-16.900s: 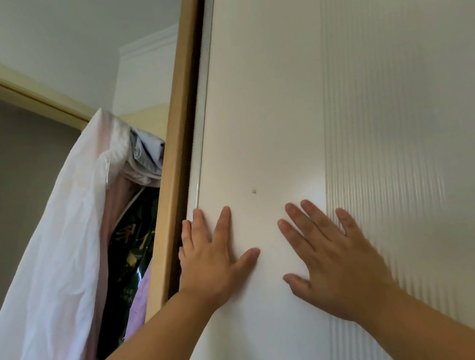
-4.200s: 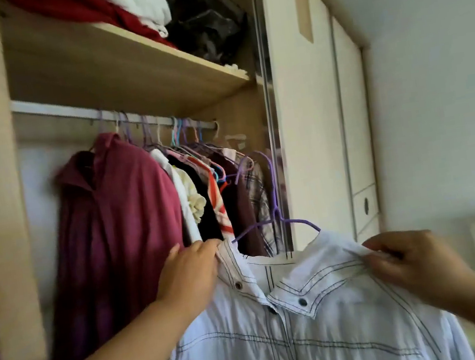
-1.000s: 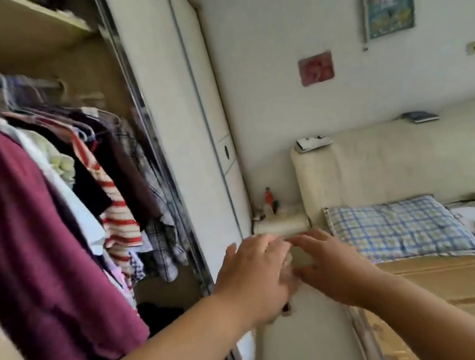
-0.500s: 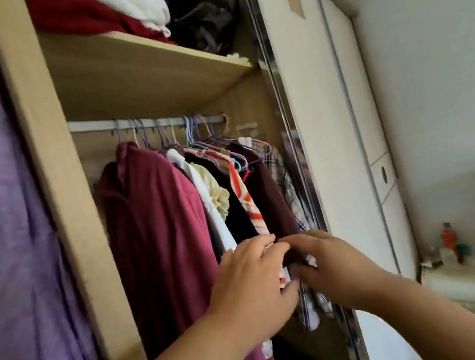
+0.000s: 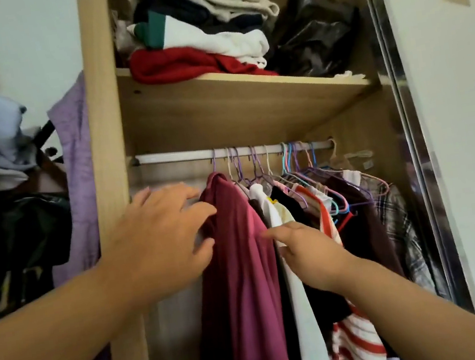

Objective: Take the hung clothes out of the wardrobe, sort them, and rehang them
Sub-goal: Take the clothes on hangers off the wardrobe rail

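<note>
Several garments hang on coloured hangers from the white rail (image 5: 184,155) of the open wardrobe. Leftmost is a maroon shirt (image 5: 240,271). Beside it hang a white top (image 5: 300,302), a dark piece, a red-and-white striped top (image 5: 355,343) and a plaid shirt (image 5: 400,218). My left hand (image 5: 161,236) is spread, its fingertips touching the maroon shirt's left shoulder. My right hand (image 5: 306,246) reaches in at the shirt's right edge, fingers extended against the white top. Neither hand grips anything.
A wooden shelf (image 5: 234,101) above the rail carries folded clothes and a black plastic bag (image 5: 317,37). The sliding door (image 5: 465,117) stands at the right. Left of the wardrobe side panel (image 5: 103,137) hang a purple garment (image 5: 79,171) and dark clothes.
My view has tilted up toward the shelf. My hands, close together at the dark garments half a second ago, have parted and shifted left to either side of the maroon shirt.
</note>
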Tool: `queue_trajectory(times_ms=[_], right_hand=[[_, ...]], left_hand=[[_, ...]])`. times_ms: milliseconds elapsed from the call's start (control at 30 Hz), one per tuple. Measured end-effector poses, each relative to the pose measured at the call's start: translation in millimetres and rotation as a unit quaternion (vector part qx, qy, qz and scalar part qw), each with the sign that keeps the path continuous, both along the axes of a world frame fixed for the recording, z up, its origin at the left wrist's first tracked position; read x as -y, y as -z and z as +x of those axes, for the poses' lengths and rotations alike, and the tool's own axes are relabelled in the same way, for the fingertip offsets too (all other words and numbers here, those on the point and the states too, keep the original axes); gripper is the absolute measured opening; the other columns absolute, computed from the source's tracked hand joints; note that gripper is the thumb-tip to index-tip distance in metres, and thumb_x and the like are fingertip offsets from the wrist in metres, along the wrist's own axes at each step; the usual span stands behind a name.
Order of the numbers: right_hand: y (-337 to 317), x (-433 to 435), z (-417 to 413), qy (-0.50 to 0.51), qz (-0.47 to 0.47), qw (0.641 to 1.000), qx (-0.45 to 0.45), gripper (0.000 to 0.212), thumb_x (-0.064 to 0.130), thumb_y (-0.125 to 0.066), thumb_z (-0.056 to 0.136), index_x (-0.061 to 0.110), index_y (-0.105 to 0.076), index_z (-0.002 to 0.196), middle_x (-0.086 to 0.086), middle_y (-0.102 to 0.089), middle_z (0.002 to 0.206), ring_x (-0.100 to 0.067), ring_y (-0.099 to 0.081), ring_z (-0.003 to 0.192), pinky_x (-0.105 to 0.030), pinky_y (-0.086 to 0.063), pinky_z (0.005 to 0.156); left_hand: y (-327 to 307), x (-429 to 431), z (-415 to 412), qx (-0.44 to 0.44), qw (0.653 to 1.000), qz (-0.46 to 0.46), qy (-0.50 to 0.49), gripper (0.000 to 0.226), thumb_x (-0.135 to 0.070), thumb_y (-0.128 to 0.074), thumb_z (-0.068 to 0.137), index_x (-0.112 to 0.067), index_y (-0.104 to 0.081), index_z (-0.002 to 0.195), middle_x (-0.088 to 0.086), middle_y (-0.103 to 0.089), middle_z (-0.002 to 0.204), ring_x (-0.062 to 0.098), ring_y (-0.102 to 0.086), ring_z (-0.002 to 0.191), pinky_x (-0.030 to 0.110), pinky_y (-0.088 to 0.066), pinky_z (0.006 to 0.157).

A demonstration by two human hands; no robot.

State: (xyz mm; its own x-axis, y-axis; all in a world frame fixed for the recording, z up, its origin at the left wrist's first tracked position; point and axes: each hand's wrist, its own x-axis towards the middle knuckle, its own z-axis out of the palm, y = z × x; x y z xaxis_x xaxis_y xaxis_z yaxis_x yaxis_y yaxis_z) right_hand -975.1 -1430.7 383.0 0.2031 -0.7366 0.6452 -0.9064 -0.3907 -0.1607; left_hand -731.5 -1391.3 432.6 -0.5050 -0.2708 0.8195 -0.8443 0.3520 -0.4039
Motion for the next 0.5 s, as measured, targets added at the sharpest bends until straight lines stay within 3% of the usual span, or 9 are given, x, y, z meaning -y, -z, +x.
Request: queue_trajectory(times_ms=[167,367,500], right_hand=[[-34.2,46.9,4.3,-0.001,-0.035,0.999,0.015,0.048,0.007,-0.043,0.090,0.033,-0.053,0.130,-0.006,-0.055,0.115,-0.025,-0.056,0.103,-0.036,-0.048,0.089],[-64.8,92.3,14.3,0.033,-0.071,0.994,0.071,0.033,0.008,-0.042,0.090,0.010,-0.059,0.118,-0.015,-0.063,0.114,-0.034,-0.059,0.100,-0.037,-0.049,0.081],[-79.6,112.5,22.4,0.103,-0.055,0.990,0.078,0.015,0.020,-0.049,0.091,0.010,-0.058,0.088,-0.015,-0.066,0.101,-0.032,-0.061,0.094,-0.030,-0.042,0.068]], left_hand=[[-27.1,3.5,5.3,0.010,0.996,-0.066,-0.054,0.034,-0.039,-0.047,0.074,-0.025,-0.073,0.091,0.004,-0.067,0.111,0.025,-0.062,0.109,0.041,-0.032,0.099],[-34.4,12.5,-0.2,-0.010,0.992,-0.096,-0.078,0.025,-0.036,-0.052,0.075,-0.024,-0.073,0.079,-0.002,-0.069,0.100,0.021,-0.064,0.092,0.037,-0.039,0.085],[-33.9,15.3,0.4,-0.003,0.990,-0.116,-0.079,0.021,-0.035,-0.054,0.073,-0.022,-0.071,0.074,-0.002,-0.068,0.092,0.023,-0.064,0.083,0.037,-0.042,0.078]])
